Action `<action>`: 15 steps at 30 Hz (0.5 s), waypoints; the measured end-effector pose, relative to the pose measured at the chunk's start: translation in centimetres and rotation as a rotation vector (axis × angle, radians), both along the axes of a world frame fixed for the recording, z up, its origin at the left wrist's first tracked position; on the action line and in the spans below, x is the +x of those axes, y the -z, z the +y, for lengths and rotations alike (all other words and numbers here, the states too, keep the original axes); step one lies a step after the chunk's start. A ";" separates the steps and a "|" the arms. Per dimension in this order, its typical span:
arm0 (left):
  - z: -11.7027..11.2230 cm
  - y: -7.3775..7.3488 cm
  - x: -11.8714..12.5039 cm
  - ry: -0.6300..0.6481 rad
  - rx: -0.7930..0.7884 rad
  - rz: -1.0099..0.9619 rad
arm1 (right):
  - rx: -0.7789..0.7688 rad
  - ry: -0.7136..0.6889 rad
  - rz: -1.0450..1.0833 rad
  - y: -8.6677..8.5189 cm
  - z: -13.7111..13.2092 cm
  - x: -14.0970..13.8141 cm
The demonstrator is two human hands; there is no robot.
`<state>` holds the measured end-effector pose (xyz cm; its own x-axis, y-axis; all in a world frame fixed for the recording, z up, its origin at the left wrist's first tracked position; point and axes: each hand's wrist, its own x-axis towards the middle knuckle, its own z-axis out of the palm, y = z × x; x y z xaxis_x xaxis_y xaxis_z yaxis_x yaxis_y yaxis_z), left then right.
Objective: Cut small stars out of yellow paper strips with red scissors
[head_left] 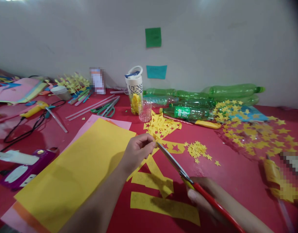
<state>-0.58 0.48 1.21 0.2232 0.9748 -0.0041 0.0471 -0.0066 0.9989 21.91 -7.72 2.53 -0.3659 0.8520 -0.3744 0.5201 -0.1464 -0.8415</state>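
My left hand (136,151) pinches a small scrap of yellow paper (154,137) between thumb and fingers above the red table (231,174). My right hand (203,195) grips red-handled scissors (185,176), whose blades point up-left and meet the scrap at my left fingertips. Below the hands lie yellow paper strips with star-shaped holes (161,204). A large yellow sheet (76,171) lies to the left over pink and orange sheets.
Cut yellow stars lie in piles (197,150) (258,136). Green plastic bottles (202,97), a white tumbler (134,90) and a small clear cup (145,111) stand at the back. Green scissors (106,110), a glue gun (33,110) with cable, a purple device (25,168) sit left.
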 end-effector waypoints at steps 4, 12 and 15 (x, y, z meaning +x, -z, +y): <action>0.0 -0.1 0.0 0.005 0.020 0.001 | 0.026 0.058 0.000 -0.2 -0.2 0.0; 0.1 0.0 0.0 0.000 -0.021 -0.019 | -0.075 -0.100 0.029 2.1 0.7 0.5; 0.1 0.0 0.0 -0.009 -0.035 -0.026 | -0.080 -0.068 0.018 2.3 0.5 0.5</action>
